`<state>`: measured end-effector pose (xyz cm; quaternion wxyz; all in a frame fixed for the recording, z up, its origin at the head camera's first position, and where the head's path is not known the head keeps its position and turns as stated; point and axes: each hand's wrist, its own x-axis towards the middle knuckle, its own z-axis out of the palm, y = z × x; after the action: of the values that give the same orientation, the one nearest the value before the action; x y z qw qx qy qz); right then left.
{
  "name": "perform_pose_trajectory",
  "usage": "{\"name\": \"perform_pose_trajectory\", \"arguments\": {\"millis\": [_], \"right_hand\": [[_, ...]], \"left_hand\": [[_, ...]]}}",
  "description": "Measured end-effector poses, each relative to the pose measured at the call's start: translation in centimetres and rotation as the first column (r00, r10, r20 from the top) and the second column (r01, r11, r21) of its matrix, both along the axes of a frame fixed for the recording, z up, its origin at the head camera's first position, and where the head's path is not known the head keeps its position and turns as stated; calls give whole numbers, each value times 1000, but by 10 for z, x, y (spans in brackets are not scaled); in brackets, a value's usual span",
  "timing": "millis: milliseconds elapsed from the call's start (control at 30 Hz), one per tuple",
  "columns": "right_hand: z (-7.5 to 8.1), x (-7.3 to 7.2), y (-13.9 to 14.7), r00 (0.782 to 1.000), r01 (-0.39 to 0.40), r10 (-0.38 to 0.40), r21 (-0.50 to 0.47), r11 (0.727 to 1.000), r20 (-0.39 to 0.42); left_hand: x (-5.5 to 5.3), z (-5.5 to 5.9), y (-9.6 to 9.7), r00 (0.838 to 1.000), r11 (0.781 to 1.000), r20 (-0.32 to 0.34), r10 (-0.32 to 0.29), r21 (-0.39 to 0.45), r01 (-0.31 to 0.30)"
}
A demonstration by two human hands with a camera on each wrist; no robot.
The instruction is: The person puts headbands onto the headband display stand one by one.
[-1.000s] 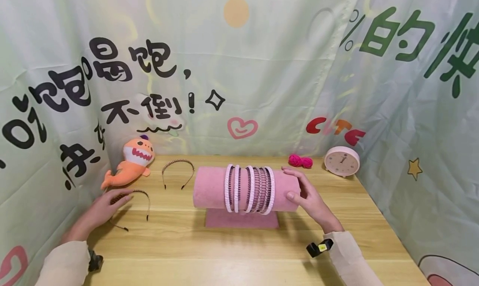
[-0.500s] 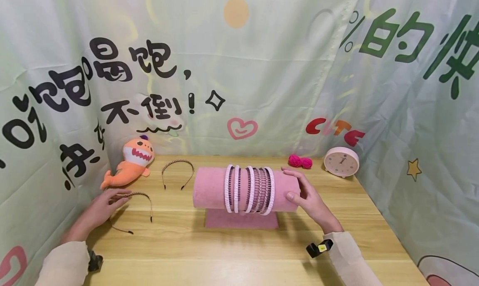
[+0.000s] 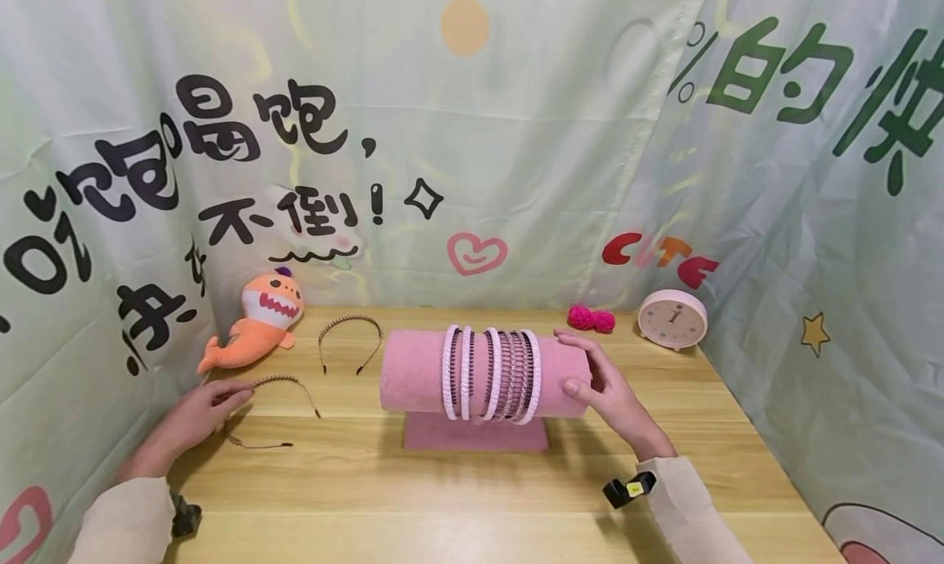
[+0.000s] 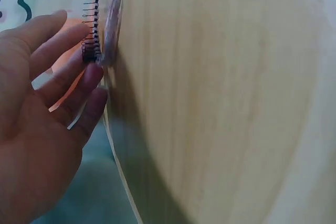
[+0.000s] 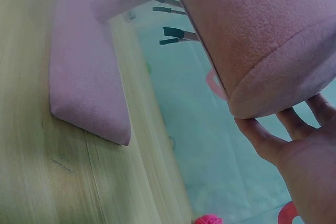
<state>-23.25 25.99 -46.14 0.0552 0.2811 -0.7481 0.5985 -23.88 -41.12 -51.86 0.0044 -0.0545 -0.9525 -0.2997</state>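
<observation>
At the table's left my left hand (image 3: 202,416) holds one side of a thin dark headband (image 3: 283,378), its two tips toward the right. In the left wrist view the headband's comb teeth (image 4: 91,3) show up close at the fingers. My right hand (image 3: 608,396) grips the right end of a pink plush headband stand (image 3: 416,371), thumb in front and fingers over the far side. In the right wrist view fingertips touch the roll's rim. Around the roll's middle sit several headbands, white ones (image 3: 447,375) and narrower dark toothed ones (image 3: 514,375).
Another thin headband (image 3: 351,317) lies behind, left of the stand. An orange shark plush (image 3: 258,338) leans at the back left. A bright pink yarn bundle (image 3: 592,319) and a round clock (image 3: 673,320) stand at the back right. Printed curtains (image 3: 531,154) enclose the wooden table (image 3: 442,507).
The headband in my left hand has turned, its tips swinging from pointing toward the front to pointing right. My right hand and the stand have stayed in place.
</observation>
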Motion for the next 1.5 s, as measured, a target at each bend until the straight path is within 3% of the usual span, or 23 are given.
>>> {"name": "perform_pose_trajectory", "arguments": {"millis": [233,467,667,867,1067,1167,1300,1500], "right_hand": [[0,0,0,1000,2,-2,0,1000,-1],[0,0,0,1000,4,-4,5,1000,3],[1,0,0,1000,7,-7,5,1000,7],[1,0,0,1000,9,-9,9,1000,6],[1,1,0,1000,8,-8,8,1000,8],[1,1,0,1000,5,-5,4,1000,6],[1,0,0,1000,3,-3,2,1000,2],[0,0,0,1000,3,-3,2,1000,-2]], "left_hand": [[4,4,-1,1000,999,28,5,35,-6],[5,-2,-2,1000,1000,-12,-7,2,7],[4,-5,-3,1000,1000,3,4,10,-4],[6,1,-5,1000,1000,-1,11,3,-11],[9,6,-8,998,997,-60,-34,62,37],[9,7,-9,1000,989,0,-32,141,31],[9,11,-12,989,971,147,-22,241,-14],[12,20,-16,967,962,249,-48,273,-22]]}}
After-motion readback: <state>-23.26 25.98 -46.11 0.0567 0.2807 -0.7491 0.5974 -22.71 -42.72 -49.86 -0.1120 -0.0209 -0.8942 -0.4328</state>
